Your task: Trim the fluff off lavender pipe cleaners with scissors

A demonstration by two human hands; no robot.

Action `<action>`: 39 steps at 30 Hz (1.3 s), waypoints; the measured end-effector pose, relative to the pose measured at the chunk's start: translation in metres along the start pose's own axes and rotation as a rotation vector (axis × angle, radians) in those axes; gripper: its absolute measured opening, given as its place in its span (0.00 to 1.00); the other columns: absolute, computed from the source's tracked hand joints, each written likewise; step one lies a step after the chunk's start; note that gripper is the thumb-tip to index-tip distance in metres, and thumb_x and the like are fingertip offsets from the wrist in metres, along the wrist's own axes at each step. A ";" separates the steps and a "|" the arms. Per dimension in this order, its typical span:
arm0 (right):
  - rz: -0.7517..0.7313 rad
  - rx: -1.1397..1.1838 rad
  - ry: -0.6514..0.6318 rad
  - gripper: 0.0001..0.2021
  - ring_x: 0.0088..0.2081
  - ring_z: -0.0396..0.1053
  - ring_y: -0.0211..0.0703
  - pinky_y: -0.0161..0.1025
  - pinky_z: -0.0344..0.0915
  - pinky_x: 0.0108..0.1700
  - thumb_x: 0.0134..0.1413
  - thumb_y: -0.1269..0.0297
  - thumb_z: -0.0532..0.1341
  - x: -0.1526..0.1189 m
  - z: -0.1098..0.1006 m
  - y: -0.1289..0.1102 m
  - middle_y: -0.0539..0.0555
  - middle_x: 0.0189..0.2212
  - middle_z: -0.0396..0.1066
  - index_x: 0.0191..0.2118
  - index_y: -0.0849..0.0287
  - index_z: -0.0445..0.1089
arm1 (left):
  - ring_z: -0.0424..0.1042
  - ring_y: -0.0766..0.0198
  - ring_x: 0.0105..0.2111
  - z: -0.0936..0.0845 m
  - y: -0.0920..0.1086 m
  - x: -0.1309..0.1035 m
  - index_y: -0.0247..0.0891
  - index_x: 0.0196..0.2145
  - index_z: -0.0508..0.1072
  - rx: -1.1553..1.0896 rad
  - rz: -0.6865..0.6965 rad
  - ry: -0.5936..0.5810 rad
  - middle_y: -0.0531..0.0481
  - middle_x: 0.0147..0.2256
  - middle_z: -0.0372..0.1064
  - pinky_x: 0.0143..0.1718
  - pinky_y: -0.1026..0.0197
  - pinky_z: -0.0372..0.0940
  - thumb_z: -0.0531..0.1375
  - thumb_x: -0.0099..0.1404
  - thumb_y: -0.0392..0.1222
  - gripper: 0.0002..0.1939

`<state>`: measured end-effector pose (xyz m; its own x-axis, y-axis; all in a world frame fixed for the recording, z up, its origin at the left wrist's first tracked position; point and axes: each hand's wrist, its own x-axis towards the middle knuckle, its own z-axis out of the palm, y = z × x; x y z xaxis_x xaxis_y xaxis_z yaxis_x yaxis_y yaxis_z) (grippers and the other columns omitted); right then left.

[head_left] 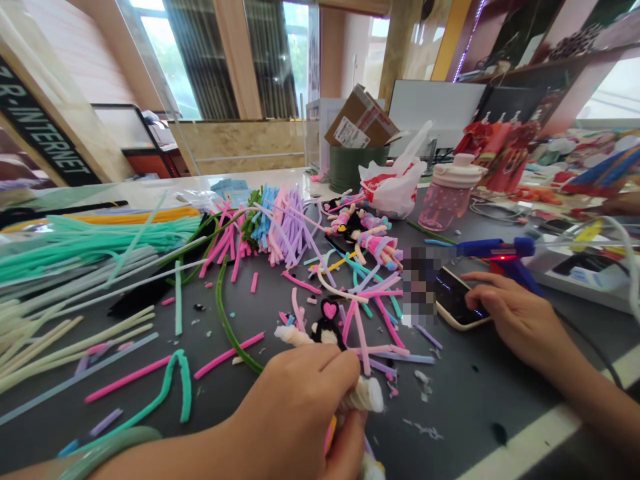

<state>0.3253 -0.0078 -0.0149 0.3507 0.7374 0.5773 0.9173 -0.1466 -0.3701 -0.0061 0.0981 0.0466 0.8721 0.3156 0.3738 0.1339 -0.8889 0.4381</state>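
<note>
My left hand (pixel 305 400), a green bangle (pixel 115 450) on its wrist, is closed around a small pipe-cleaner doll (pixel 327 331). The doll has black hair with a pink heart on top; pale limb ends stick out on both sides of my fingers, and most of its body is hidden by them. Over to the right, my right hand (pixel 510 313) has its fingers apart, fingertips at the screen of a phone (pixel 460 300) lying on the dark table (pixel 460 407). Cut pink, purple and teal pipe-cleaner pieces (pixel 360 333) lie scattered beyond the doll.
Bundled pipe cleaners (pixel 285 227) and finished dolls (pixel 377 243) stand farther back. Loose teal stems (pixel 100 240) spread at left. A blue glue gun (pixel 500 250) with a red light lies behind the phone, near a pink bottle (pixel 445 203) and a plastic bag (pixel 395 187).
</note>
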 end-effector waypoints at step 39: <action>0.209 -0.182 0.144 0.29 0.35 0.72 0.54 0.49 0.67 0.39 0.54 0.33 0.45 0.003 -0.002 -0.014 0.60 0.37 0.74 0.37 0.53 0.68 | 0.62 0.64 0.20 0.016 -0.012 -0.001 0.43 0.24 0.60 0.006 0.037 0.061 0.52 0.23 0.67 0.20 0.63 0.56 0.54 0.50 0.31 0.07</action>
<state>0.3138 -0.0047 -0.0060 0.5465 0.5799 0.6042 0.8366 -0.4106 -0.3627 -0.0009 0.1029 0.0279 0.8464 0.3019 0.4388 0.1050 -0.9023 0.4182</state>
